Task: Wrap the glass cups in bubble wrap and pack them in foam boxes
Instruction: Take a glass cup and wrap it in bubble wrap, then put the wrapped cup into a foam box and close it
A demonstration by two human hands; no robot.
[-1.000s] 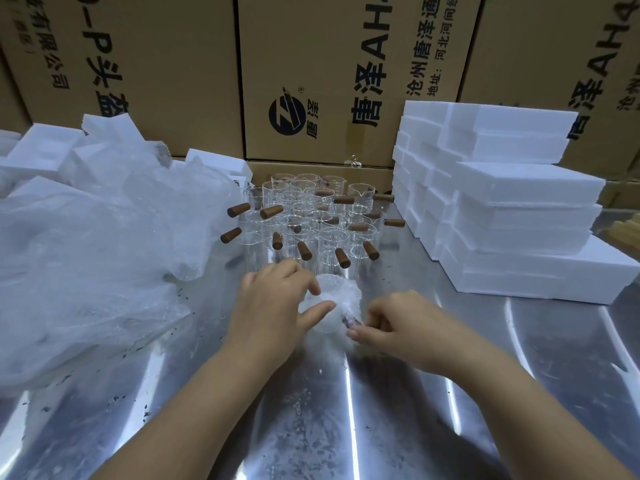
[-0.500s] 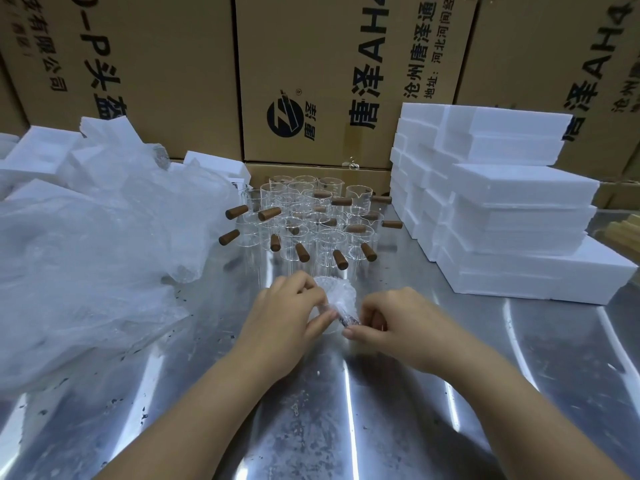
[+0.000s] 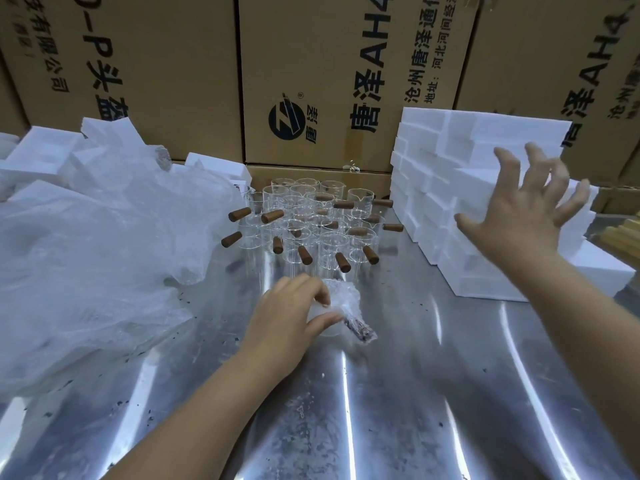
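A glass cup wrapped in bubble wrap [image 3: 341,303] lies on the steel table, its wrapped wooden handle pointing right and toward me. My left hand [image 3: 287,317] grips it from the left, fingers and thumb curled round it. My right hand [image 3: 519,206] is raised with fingers spread in front of the stack of white foam boxes [image 3: 450,188], holding nothing. Several bare glass cups with brown wooden handles [image 3: 311,223] stand clustered behind the wrapped cup.
A big heap of clear bubble wrap [image 3: 86,258] covers the table's left side, with loose foam pieces [image 3: 45,147] behind it. Tall cardboard cartons [image 3: 329,74] wall off the back. The steel table [image 3: 398,393] stretches toward me.
My right hand has let go of the wrapped cup and risen up and right to the foam box stack. My left hand stays on the wrapped cup.
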